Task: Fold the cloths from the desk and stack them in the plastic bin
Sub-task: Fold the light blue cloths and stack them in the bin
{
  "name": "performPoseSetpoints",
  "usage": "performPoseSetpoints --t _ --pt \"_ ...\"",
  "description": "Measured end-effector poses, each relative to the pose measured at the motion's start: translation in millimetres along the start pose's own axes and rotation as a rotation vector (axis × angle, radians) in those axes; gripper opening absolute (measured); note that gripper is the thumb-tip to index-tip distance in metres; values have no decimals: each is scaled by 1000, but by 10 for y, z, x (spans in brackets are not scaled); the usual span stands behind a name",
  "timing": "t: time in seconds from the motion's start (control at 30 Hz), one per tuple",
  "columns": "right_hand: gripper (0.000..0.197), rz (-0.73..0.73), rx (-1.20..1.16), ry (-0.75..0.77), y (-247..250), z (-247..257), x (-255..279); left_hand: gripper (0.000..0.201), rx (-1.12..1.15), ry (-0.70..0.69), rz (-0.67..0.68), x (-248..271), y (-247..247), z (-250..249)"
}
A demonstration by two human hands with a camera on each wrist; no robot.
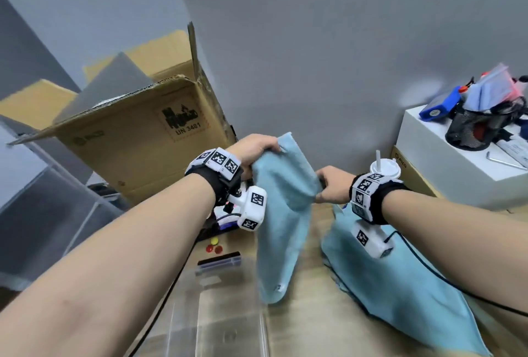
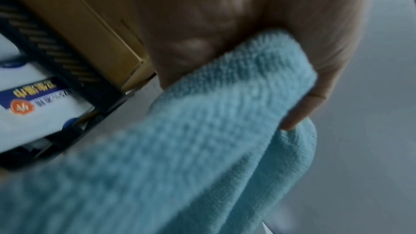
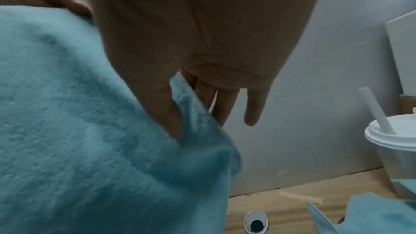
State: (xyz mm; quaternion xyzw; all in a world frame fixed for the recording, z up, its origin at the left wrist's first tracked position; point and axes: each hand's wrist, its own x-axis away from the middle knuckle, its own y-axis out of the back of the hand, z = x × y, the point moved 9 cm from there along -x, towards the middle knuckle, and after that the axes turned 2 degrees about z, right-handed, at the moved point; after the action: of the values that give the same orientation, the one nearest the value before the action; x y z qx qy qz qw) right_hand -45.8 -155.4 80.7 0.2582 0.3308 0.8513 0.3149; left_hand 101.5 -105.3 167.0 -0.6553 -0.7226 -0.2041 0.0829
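A light blue cloth hangs in the air above the desk, held up at its top edge by both hands. My left hand grips its upper left corner, thumb and fingers curled round the fabric. My right hand pinches the right corner between thumb and fingers. A second blue cloth lies spread on the desk under my right forearm. The clear plastic bin stands at the near left, below the hanging cloth.
An open cardboard box stands at the back left. A lidded cup with a straw sits behind my right wrist. A white box with a mesh pen holder is at the right. A black cable crosses the lying cloth.
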Motion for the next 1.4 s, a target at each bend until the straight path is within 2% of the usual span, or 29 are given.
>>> performPoseSetpoints --t 0.1,0.2,0.23,0.3,0.4,0.47,0.53,0.63,0.73,0.83,0.93,0.97,1.1,1.4 --pt "17 13 88 -48 -42 17 -28 4 61 -16 -72 119 317 7" --pt "12 74 151 -96 -152 13 -38 32 135 -15 -117 197 558 83" --pt "8 73 181 -120 -171 7 -19 35 151 -19 -136 241 612 91" --pt "10 80 213 -171 -213 -27 33 30 176 -38 -192 279 743 115" --pt "15 66 183 -237 -215 -117 77 11 169 -30 -325 365 893 194" --pt "19 45 137 -286 -178 -192 91 22 115 -13 -416 381 967 268" --pt "24 48 47 -323 -164 -212 122 29 11 -3 -441 357 952 333" --pt "21 27 -227 -391 -161 -201 158 22 -93 51 -388 306 798 448" --pt "19 -7 -593 -457 -179 -128 188 5 -93 42 -287 207 573 484" --pt "17 -5 -860 -448 -156 17 167 22 -181 0 -245 -92 531 536" --pt "11 -2 -1116 -399 -108 196 118 15 -246 -32 -204 33 272 359" --pt "12 8 -1179 -383 -102 258 104 19 -258 -45 -190 91 176 310" --pt "22 14 -1358 -362 -82 380 61 37 -288 -126 -108 138 -119 237" --pt "26 -92 -1495 -383 -27 321 90 17 -288 -248 -29 180 -252 273"
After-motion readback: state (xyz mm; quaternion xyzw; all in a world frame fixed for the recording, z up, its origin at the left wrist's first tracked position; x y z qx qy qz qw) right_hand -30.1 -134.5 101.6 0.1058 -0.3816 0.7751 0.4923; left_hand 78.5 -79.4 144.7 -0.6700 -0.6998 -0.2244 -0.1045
